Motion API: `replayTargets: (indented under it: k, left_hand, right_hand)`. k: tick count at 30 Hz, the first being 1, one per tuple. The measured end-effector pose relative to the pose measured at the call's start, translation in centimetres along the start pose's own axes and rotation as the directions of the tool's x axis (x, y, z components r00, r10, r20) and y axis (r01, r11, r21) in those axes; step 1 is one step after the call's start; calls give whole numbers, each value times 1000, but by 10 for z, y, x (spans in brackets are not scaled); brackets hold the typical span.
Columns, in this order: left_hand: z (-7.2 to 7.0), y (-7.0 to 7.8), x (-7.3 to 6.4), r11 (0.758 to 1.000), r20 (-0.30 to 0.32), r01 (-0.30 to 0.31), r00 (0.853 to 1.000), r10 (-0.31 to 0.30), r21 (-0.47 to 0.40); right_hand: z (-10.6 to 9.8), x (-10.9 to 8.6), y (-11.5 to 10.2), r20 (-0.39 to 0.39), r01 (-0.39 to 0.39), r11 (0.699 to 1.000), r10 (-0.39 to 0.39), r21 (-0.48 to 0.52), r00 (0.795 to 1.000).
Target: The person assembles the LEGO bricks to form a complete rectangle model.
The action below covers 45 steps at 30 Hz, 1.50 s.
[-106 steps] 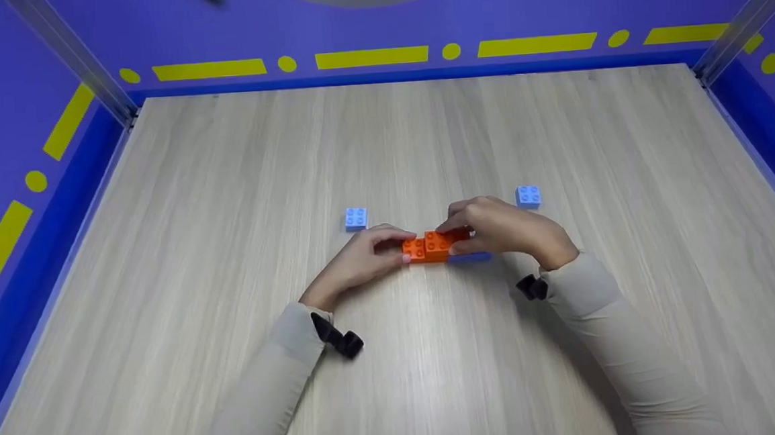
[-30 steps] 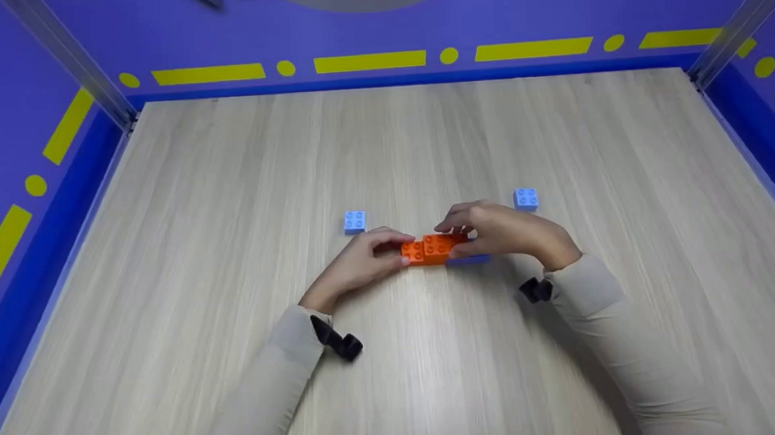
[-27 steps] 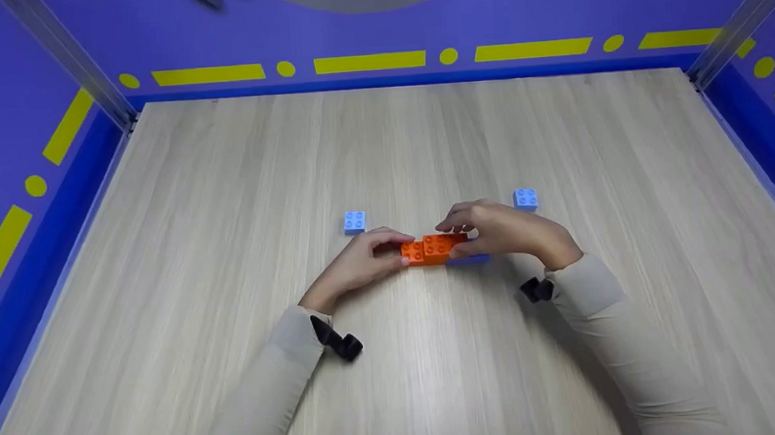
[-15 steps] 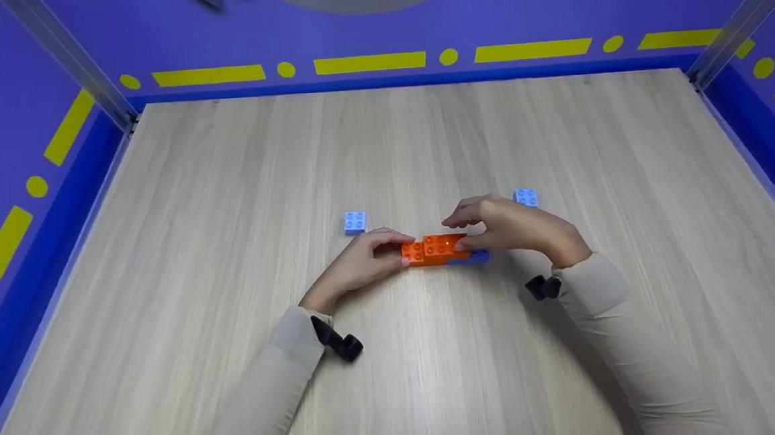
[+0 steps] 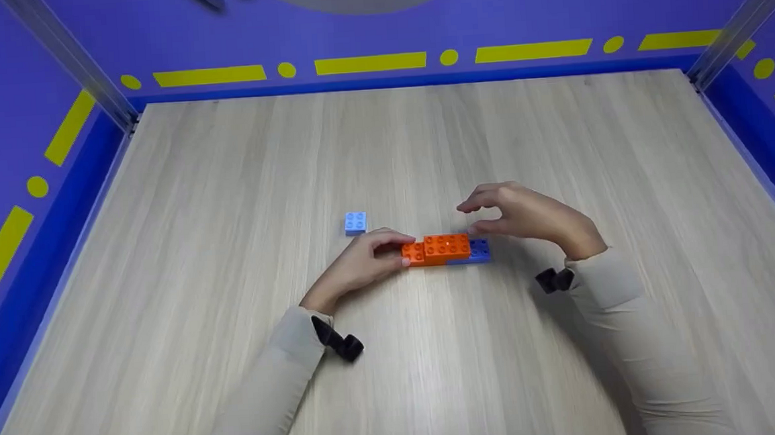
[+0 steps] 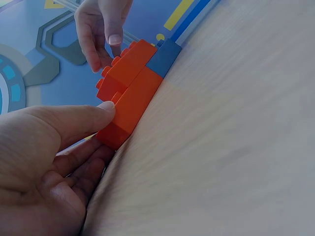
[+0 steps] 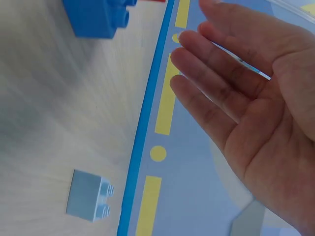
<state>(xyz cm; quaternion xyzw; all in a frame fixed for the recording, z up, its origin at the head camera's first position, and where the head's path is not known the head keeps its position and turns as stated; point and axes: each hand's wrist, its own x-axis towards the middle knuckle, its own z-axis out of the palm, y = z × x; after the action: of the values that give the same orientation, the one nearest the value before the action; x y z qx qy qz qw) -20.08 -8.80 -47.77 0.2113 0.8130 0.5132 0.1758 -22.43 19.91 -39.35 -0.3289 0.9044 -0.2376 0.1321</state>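
My left hand [image 5: 365, 260] pinches the free left end of a lower orange toy brick [image 5: 413, 252] between thumb and fingers. On top sits another orange brick [image 5: 447, 246], its studs showing. It bridges the lower orange brick and a dark blue brick [image 5: 479, 249], which lie end to end on the table. Just beyond the right end of this stack, my right hand [image 5: 534, 214] hovers with loosely bent fingers, thumb and fingertips apart, nothing between them. The left wrist view shows the upper orange brick [image 6: 127, 66] seated flush along the joint.
A small light blue brick [image 5: 355, 223] stands behind my left hand. Another light blue brick [image 7: 86, 194] shows in the right wrist view; my right hand hides it in the head view. Blue panels [image 5: 376, 33] with yellow marks border the wooden table [image 5: 396, 351].
My right hand has let go of the upper orange brick and moved right and away from me, uncovering the dark blue brick's studs. My left hand keeps its place.
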Motion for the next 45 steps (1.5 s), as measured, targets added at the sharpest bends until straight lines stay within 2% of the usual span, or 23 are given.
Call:
replayTargets:
  k: [6,23,35,45]
  left_hand:
    - [0,0,0,1000,4,7,1000,-7,8]
    - [-1,1,0,1000,5,15,1000,-15,11]
    - [1,-2,2,1000,-9,-5,1000,5,12]
    - [0,-1,1,1000,0,4,1000,-4,6]
  right_hand:
    - [-5,-2,7,-15,-41,999,41,-7,999]
    - [-17,-13,37,-85,-81,997,80,-12,993]
    - [-20,-17,55,-120,-144,990,142,-5,982]
    - [-21,-19,63,-104,-197,980,195,0,975]
